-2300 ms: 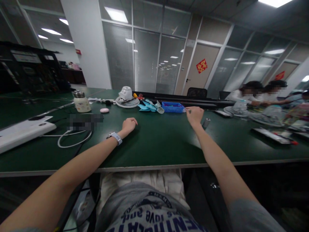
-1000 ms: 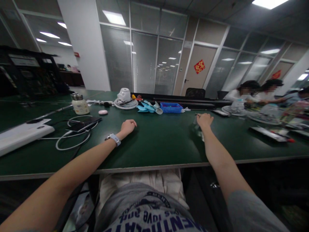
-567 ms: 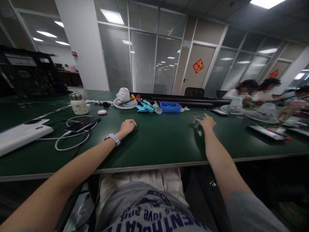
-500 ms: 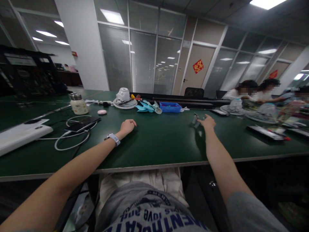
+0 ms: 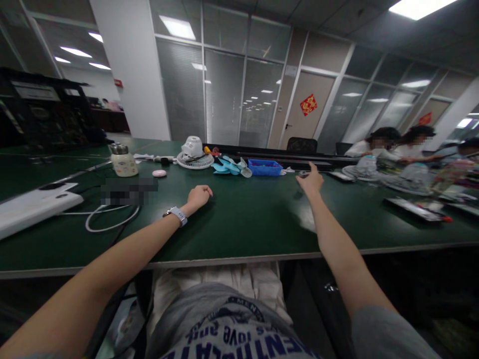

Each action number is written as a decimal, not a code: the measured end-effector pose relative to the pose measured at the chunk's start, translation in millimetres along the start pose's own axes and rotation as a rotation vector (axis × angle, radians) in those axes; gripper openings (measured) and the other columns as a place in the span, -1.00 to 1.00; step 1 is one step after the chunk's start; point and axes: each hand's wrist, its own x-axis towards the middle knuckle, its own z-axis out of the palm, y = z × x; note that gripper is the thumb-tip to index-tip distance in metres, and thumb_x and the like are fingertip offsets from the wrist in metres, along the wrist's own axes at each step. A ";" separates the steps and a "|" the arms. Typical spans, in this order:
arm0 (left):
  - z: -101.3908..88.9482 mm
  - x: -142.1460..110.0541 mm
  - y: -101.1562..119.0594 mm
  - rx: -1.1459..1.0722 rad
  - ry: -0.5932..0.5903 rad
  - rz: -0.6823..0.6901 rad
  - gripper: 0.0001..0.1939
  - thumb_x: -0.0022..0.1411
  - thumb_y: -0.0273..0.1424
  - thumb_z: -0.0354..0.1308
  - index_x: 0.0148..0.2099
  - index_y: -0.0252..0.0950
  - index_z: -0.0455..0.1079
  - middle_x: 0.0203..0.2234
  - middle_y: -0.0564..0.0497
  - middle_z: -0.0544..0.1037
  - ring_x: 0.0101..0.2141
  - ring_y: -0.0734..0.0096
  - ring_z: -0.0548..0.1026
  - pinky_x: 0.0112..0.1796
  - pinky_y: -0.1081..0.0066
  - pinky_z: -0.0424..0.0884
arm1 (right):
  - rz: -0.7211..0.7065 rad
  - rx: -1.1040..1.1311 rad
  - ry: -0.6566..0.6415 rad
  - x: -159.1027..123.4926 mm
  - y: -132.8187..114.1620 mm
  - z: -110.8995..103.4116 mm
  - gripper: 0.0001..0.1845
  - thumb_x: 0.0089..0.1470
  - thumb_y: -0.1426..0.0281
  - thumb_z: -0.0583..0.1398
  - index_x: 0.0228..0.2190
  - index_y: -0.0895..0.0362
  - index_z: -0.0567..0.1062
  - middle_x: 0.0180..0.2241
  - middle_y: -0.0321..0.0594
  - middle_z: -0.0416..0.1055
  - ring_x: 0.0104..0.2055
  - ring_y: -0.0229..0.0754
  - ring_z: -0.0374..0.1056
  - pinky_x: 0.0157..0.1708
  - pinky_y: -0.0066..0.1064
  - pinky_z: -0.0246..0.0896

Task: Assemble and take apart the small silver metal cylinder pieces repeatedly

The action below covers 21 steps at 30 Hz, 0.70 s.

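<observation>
My right hand [image 5: 313, 183] is over the far part of the green table [image 5: 247, 219], thumb and index finger spread apart. A small greyish thing [image 5: 303, 174] shows just beyond the gap between them, partly hidden by the hand; its kind is too small to make out. To the left, my left hand [image 5: 198, 197] rests on the tabletop with its fingers loosely curled in and nothing visible in them. A blue plastic basket [image 5: 265, 168] stands between the hands, further back. Beside it lie light-blue fan blades [image 5: 228, 166] and a white fan [image 5: 193, 152] with its round grille.
A cream bottle [image 5: 124, 163], a pink oval object [image 5: 159, 173] and a white cable [image 5: 112, 229] are on the left. Long black strips [image 5: 269, 153] run along the back. At right are more fan parts [image 5: 366, 167], a tray [image 5: 415, 208] and several people.
My right hand has moved forward and slightly left, towards the back of the table. The small greyish thing near its fingers now appears further back. My left hand has stayed in place.
</observation>
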 end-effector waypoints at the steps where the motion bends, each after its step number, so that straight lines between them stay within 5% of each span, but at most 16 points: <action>1: 0.1 -0.1 -0.1 -0.004 0.000 -0.001 -0.74 0.06 -0.51 -0.02 -0.39 -0.21 0.51 -0.51 0.03 0.55 -0.46 0.36 0.44 -0.42 0.43 0.24 | -0.075 0.087 -0.039 -7.7 -18.0 5.9 -0.12 -0.10 0.31 0.35 0.23 0.11 0.20 -0.18 -0.06 0.53 -0.08 0.03 0.44 -0.03 -0.15 0.27; 5: 1.1 -0.2 -0.7 -0.042 0.038 0.018 -0.74 0.06 -0.53 -0.03 -0.39 -0.22 0.49 -0.51 0.04 0.54 -0.44 0.35 0.45 -0.38 0.43 0.26 | -0.354 0.504 -0.338 -57.8 -92.5 36.5 -0.02 -0.18 0.29 0.40 0.25 0.08 0.16 -0.27 -0.20 0.55 -0.27 -0.11 0.48 -0.18 -0.28 0.37; 9: 1.0 -4.9 4.7 -0.154 0.118 0.155 -0.73 0.14 -0.53 -0.09 -0.31 -0.25 0.45 -0.45 0.04 0.55 -0.38 0.36 0.48 -0.31 0.42 0.32 | -0.472 0.698 -0.563 -109.3 -144.1 54.6 0.00 -0.21 0.33 0.41 0.25 0.02 0.16 -0.29 -0.24 0.54 -0.32 -0.17 0.48 -0.22 -0.31 0.38; 16: 4.7 -20.9 26.5 -0.305 0.139 0.493 -0.71 0.20 -0.28 0.13 -0.03 -0.23 0.35 -0.15 -0.06 0.59 -0.06 0.25 0.50 -0.01 0.27 0.32 | -0.521 0.789 -0.586 -142.3 -160.6 56.3 -0.17 -0.11 0.36 0.35 0.20 0.04 0.22 -0.24 -0.22 0.53 -0.28 -0.18 0.49 -0.20 -0.32 0.38; 21: 8.2 -24.7 36.3 -0.397 0.135 0.497 -0.65 0.13 -0.29 0.24 -0.04 -0.23 0.34 -0.20 -0.06 0.60 -0.12 0.24 0.56 -0.05 0.28 0.39 | -0.562 0.800 -0.592 -152.1 -161.6 52.8 -0.24 -0.06 0.37 0.30 0.18 -0.02 0.22 -0.20 -0.28 0.51 -0.28 -0.20 0.48 -0.19 -0.33 0.37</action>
